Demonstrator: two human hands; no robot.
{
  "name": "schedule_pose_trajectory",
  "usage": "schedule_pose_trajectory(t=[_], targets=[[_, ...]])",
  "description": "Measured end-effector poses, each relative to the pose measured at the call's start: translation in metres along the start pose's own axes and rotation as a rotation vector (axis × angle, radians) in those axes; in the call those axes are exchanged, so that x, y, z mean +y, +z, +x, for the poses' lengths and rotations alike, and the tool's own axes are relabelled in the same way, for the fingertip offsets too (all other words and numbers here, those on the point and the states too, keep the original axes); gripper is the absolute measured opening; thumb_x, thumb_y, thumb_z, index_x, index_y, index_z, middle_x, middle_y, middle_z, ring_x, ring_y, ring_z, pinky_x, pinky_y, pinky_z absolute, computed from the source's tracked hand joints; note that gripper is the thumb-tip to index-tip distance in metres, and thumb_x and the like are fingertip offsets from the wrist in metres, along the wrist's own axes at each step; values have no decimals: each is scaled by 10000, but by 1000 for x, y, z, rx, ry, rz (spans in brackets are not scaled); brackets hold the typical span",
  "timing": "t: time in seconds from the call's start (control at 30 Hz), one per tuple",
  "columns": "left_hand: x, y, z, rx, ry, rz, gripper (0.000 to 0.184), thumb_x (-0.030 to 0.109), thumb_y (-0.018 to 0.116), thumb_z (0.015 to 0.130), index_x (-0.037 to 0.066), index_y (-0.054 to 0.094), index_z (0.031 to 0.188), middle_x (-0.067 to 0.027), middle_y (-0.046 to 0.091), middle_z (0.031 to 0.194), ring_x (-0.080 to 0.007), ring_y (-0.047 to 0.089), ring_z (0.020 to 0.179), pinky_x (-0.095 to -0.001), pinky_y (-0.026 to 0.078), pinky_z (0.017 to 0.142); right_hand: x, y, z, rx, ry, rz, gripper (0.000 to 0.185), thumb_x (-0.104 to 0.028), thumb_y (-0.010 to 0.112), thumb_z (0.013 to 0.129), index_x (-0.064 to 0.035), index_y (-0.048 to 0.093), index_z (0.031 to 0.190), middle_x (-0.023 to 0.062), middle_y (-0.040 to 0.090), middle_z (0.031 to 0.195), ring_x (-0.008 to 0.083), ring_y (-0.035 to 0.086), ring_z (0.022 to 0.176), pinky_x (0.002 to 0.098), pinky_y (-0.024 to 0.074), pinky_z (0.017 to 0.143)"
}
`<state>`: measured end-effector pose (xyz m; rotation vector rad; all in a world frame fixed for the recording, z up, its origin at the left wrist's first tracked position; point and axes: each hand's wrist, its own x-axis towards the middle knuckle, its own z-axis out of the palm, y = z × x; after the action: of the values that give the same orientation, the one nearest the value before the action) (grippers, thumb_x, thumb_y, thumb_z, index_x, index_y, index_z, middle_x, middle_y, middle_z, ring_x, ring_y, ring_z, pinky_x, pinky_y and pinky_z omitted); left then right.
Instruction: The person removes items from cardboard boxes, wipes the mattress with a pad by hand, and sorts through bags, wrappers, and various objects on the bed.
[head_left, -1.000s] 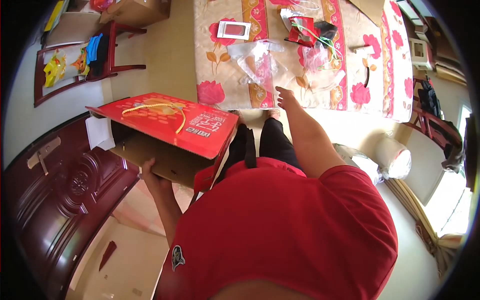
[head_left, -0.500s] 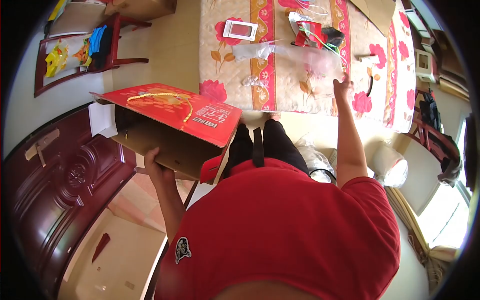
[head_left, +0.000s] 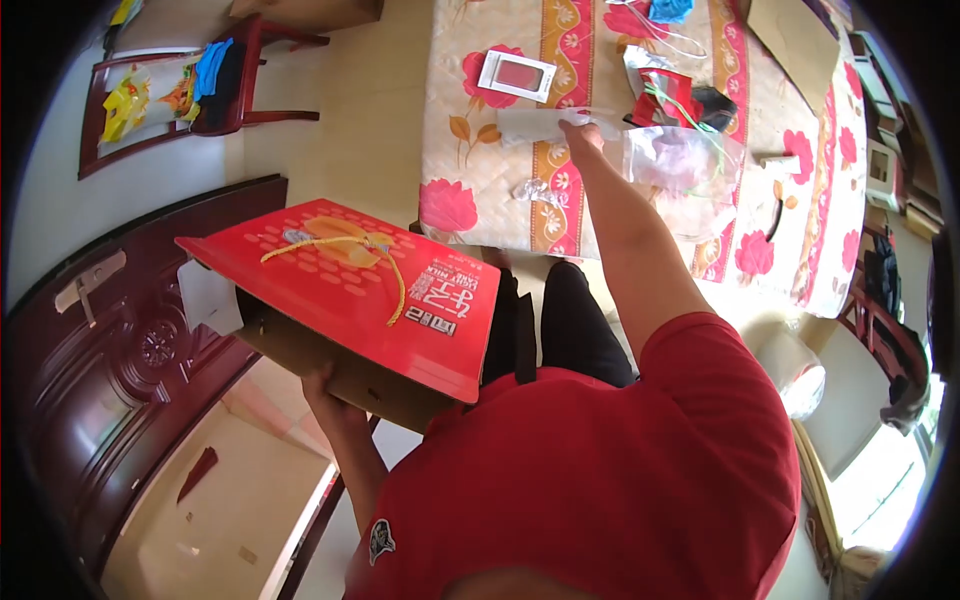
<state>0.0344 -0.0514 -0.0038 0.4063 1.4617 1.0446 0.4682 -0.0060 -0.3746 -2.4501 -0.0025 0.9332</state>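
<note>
Clamped in the left hand (head_left: 328,398), the red box (head_left: 345,285) at nine o'clock looks light and stiff, best held by its rim or yellow cord (head_left: 400,288), while the right hand (head_left: 582,136), at one o'clock, touches soft plastic (head_left: 528,124), grip unclear.

Carton (head_left: 360,280) is at left, near edge in the left hand (head_left: 328,396); door (head_left: 150,345) stands left of it. Ahead, table (head_left: 492,185) bears small box (head_left: 517,76) at left, plastic sheeting (head_left: 528,125) nearer, at the right hand (head_left: 582,138), and cardboard (head_left: 795,50) at far right. Chair (head_left: 250,75) stands left of table.
</note>
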Motion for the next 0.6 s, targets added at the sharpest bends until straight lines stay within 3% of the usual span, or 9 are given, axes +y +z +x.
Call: schedule_pose_trajectory(t=[0.1, 0.2, 0.3, 0.4, 0.43, 0.53, 0.6], targets=[[3, -2, -9, 66, 11, 26, 597, 58, 544, 647, -13, 392, 1219, -161, 508, 1118, -314, 518, 1051, -435, 444, 928, -1, 2, 1, -24, -189, 78, 308, -263, 650, 727, -13, 650, 907, 136, 649, 939, 223, 607, 870, 336, 467, 760], [3, -3, -8, 38, 5, 1, 595, 54, 539, 652, -15, 387, 1223, -164, 506, 1123, -316, 515, 1054, -440, 443, 929, -17, -39, -18, -445, -271, 580, 316, -225, 585, 777, -54, 620, 1041, 125, 622, 1051, 252, 580, 969, 345, 449, 816], [1, -6, 0, 25, 20, 4, 577, 59, 543, 661, -24, 397, 1212, -169, 509, 1124, -317, 516, 1056, -446, 442, 929, -25, -112, -61, -802, -281, 1211, 368, -201, 494, 786, -10, 568, 1090, 134, 562, 1170, 249, 515, 1100, 383, 380, 949], [-2, -4, 11, -39, 0, -5, 553, 82, 560, 672, -29, 418, 1195, -174, 518, 1128, -320, 524, 1049, -451, 440, 931, -23, -180, -103, -828, -313, 1521, 471, -210, 511, 758, -12, 505, 1186, 128, 544, 1201, 261, 470, 1153, 410, 327, 1002], [-2, 2, 13, -64, -13, -13, 550, 87, 559, 675, -25, 420, 1195, -171, 517, 1132, -321, 524, 1049, -452, 438, 933, -15, -193, -102, -923, -310, 1653, 517, -179, 532, 723, -16, 490, 1212, 107, 526, 1238, 281, 431, 1199, 438, 231, 1066], [-4, 20, 19, -139, -38, 2, 537, 96, 552, 685, -14, 426, 1195, -161, 522, 1132, -315, 529, 1044, -451, 438, 931, 5, -229, -121, -1053, -293, 1848, 530, -204, 555, 695, -25, 513, 1193, 104, 547, 1210, 289, 430, 1201, 447, 221, 1077], [-6, 33, 24, -223, -57, 21, 521, 89, 538, 692, -16, 431, 1191, -157, 532, 1119, -309, 535, 1038, -447, 444, 923, 14, -244, -130, -929, -310, 1957, 510, -212, 561, 704, -21, 520, 1175, 101, 561, 1189, 277, 467, 1160, 435, 275, 1046]])
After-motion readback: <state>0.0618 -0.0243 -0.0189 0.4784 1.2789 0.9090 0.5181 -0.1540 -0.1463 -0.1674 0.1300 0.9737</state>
